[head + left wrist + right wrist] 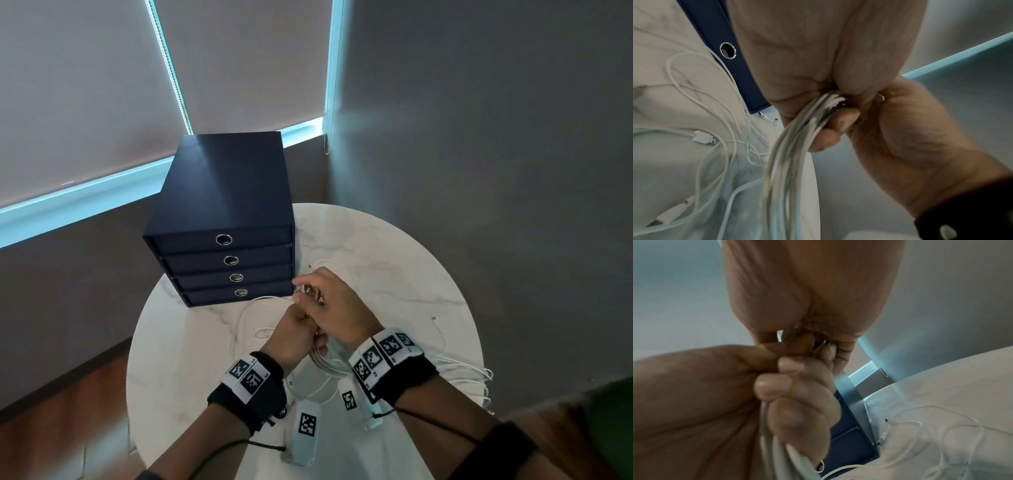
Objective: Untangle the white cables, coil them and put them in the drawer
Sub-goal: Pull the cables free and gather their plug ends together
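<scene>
Both hands meet above the table (394,246), just in front of the drawers (226,260). The left hand (291,337) has its fingers curled tight round a bundle (789,155) of white cable loops, and the bundle hangs from that fist back toward the wrist, long axis running down and toward the person. The right hand (334,305) sits just beyond the left, touching it, fingers bent over the top of the same bundle and pinching the strands where they leave the left fist. Loose cables (701,104) sprawl on the table under and left of the left hand, one USB plug (705,138) lying flat with its metal end pointing toward the bundle. More loops (472,373) trail off to the right of the right wrist, near the table edge. The drawers are all closed, ring pulls facing the hands. The wrist bands (382,354) carry black-and-white square codes; no readable words anywhere.
</scene>
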`<action>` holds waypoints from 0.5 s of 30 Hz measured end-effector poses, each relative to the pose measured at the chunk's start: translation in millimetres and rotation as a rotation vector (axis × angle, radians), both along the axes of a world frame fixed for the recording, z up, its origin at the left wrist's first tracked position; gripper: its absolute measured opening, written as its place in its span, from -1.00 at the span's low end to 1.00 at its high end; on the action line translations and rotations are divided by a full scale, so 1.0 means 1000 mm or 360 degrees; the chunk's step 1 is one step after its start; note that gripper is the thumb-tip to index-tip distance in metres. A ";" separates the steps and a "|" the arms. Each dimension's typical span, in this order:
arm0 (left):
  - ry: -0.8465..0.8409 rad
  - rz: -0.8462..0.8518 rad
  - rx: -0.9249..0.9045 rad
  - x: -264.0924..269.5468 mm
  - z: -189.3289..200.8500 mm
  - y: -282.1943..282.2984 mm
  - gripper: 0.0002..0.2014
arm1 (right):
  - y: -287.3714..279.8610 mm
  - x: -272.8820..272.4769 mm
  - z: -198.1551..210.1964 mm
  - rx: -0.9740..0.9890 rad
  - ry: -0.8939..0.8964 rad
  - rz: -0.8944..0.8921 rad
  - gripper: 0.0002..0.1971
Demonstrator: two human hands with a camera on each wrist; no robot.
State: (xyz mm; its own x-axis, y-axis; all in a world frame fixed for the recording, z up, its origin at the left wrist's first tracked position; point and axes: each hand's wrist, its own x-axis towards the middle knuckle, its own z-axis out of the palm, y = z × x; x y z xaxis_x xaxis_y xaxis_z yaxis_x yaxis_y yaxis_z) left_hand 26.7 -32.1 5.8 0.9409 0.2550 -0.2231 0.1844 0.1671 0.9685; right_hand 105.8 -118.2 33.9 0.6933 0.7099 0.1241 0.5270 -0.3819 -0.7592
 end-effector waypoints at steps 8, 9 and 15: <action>-0.0020 -0.0093 0.0081 -0.001 0.004 -0.001 -0.81 | 0.004 0.000 -0.003 0.0065 -0.0028 -0.0080 -0.88; -0.0003 -0.0098 0.0065 0.000 0.004 -0.003 -0.80 | 0.003 0.002 -0.007 0.0105 0.0016 -0.0166 -0.88; 0.0039 -0.0154 0.0222 0.003 -0.004 -0.002 -0.70 | -0.005 0.014 -0.008 -0.0033 0.0266 -0.0395 -0.75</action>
